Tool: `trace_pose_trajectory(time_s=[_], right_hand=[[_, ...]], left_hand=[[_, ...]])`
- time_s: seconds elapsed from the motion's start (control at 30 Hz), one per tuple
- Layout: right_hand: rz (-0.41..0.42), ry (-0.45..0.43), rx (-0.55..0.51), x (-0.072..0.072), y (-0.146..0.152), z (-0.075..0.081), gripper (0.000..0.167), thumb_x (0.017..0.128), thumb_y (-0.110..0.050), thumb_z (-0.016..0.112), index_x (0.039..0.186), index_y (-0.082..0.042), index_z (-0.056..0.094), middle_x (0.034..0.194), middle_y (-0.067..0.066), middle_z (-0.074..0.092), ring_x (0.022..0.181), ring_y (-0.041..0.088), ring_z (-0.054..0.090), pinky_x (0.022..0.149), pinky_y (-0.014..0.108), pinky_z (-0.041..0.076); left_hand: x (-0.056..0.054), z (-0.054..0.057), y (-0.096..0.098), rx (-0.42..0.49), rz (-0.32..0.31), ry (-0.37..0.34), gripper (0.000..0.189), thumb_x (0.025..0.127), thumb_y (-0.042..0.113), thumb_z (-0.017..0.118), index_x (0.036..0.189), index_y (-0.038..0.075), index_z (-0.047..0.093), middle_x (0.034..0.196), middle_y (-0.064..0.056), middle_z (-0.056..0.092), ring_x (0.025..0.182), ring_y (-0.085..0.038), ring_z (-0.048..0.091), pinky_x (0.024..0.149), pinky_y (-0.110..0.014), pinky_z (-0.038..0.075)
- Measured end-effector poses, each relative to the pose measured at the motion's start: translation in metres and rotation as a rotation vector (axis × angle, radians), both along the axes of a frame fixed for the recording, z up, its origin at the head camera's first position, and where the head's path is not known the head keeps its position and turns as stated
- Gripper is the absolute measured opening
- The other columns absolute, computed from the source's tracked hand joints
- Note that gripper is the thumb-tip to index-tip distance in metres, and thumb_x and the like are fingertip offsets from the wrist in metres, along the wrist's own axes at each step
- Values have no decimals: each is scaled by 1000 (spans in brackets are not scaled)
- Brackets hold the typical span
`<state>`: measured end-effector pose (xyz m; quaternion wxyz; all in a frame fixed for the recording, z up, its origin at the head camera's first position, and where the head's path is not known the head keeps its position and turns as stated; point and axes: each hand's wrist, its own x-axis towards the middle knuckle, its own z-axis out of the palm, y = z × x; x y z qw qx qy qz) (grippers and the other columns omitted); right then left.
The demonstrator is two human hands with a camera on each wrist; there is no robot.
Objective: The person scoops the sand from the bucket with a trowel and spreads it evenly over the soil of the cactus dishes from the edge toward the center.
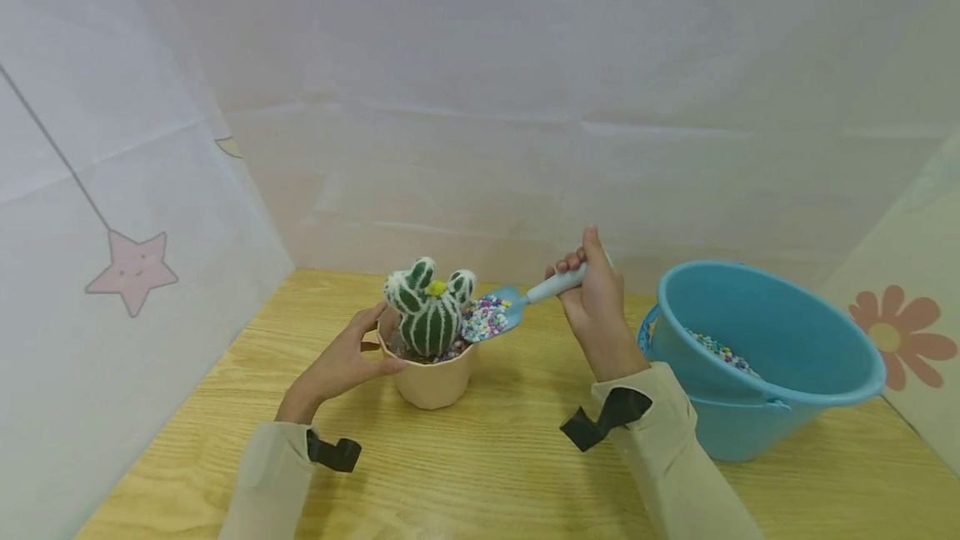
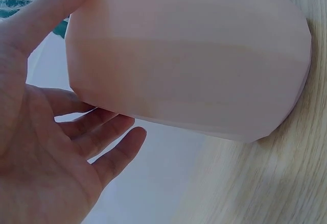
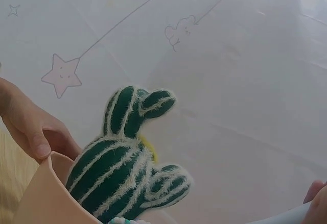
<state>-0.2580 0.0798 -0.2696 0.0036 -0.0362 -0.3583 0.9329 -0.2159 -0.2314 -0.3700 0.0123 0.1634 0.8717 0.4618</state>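
A green toy cactus (image 1: 431,327) with white fuzzy ribs and a yellow flower stands in a peach flower pot (image 1: 433,387). My left hand (image 1: 341,367) holds the pot's left side, thumb at the near rim; the left wrist view shows the fingers reaching around the pot's wall (image 2: 189,60). With my right hand (image 1: 600,307) I grip the pale handle of a small blue trowel (image 1: 555,284). Its blade, heaped with multicoloured pebbles (image 1: 486,317), is at the pot's right rim, tilted toward the cactus. Some pebbles lie around the cactus base.
To the right, a large blue bucket (image 1: 738,427) holds more coloured pebbles (image 1: 722,352). Everything stands on a wood-grain table (image 1: 495,473). Pale sheeting with a printed star (image 1: 133,269) and a flower (image 1: 900,336) encloses the back and sides.
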Motion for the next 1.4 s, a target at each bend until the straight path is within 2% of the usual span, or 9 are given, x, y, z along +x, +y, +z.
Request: trace_pose_trajectory(time_s=[0.2, 0.63, 0.93, 1.1, 1.4], right_hand=[[-7, 22, 9, 2, 0, 1, 42, 96, -38, 49, 65, -11, 45, 58, -2, 46, 61, 13, 46, 77, 29, 41], [2, 3, 17, 2, -1, 0, 41, 97, -38, 48, 65, -13, 45, 58, -3, 46, 61, 13, 46, 78, 29, 41], [3, -2, 19, 3, -1, 0, 41, 96, -38, 49, 65, -13, 46, 58, -3, 46, 61, 13, 46, 78, 29, 41], [-3, -1, 41, 3, -3, 0, 42, 96, -39, 50, 63, -13, 46, 58, -3, 46, 61, 12, 46, 79, 29, 42], [-16, 18, 71, 5, -6, 1, 43, 95, -39, 51, 62, -13, 46, 58, -3, 46, 61, 12, 47, 78, 28, 42]], left_hand=[[0, 0, 0, -6, -3, 5, 95, 85, 30, 72, 153, 5, 11, 154, -23, 16, 135, -43, 32, 103, -55, 39], [2, 3, 1, -20, 9, -1, 94, 85, 32, 72, 153, 5, 13, 155, -23, 15, 135, -44, 32, 103, -56, 39], [2, 6, 2, -24, 23, -31, 95, 83, 35, 74, 153, 6, 15, 155, -23, 14, 132, -46, 36, 101, -57, 40], [4, 7, 2, -16, 26, -64, 97, 83, 36, 74, 153, 9, 13, 156, -23, 12, 130, -49, 37, 96, -53, 46], [4, 7, 1, 3, 18, -92, 97, 83, 36, 74, 152, 11, 11, 155, -21, 16, 130, -49, 36, 94, -52, 47]])
